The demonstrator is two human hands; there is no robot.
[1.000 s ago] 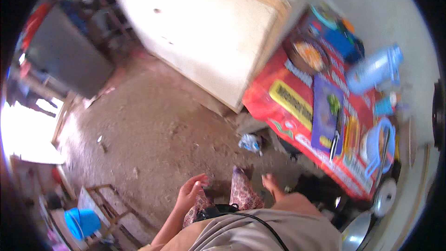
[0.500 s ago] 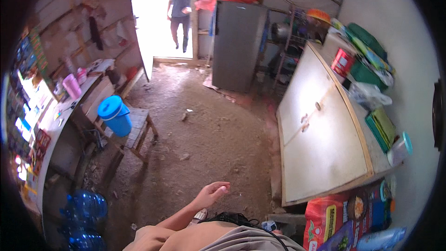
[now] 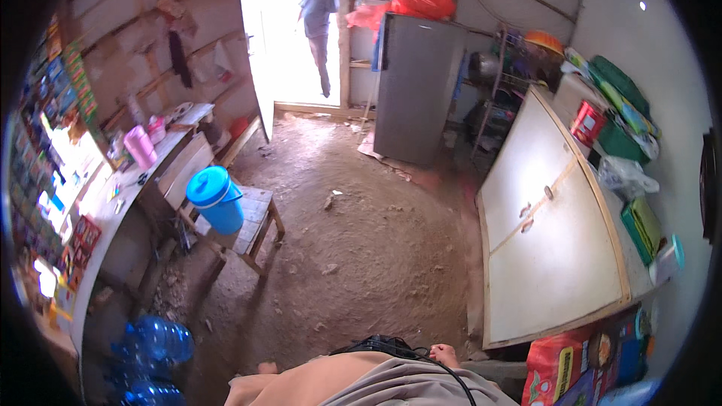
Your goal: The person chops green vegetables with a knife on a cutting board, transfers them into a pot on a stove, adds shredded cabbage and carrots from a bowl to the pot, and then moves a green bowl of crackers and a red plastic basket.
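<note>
My right hand [image 3: 444, 355] is low in the view, just past the grey clothing, with its fingers curled in. What it holds, if anything, is hidden. A black cable [image 3: 451, 373] runs down beside it from a dark bundle [image 3: 380, 344] at my front. Only a sliver of my left hand [image 3: 267, 368] shows at the edge of the peach-coloured cloth, its fingers out of sight. Ahead to the left, a blue lidded bucket [image 3: 218, 203] stands on a wooden stool [image 3: 256, 214], out of reach of both hands.
Bare dirt floor [image 3: 338, 256] leads to a bright doorway with a person [image 3: 317, 22] in it. A grey fridge [image 3: 417, 90] stands beside it. A white cabinet [image 3: 556, 240] lines the right. Large blue water bottles [image 3: 162, 342] lie below a counter [image 3: 113, 218] at left.
My left hand has dropped from the floor area ahead of me to the body's edge. The view has shifted, so the room sits farther right. The person in the doorway has turned.
</note>
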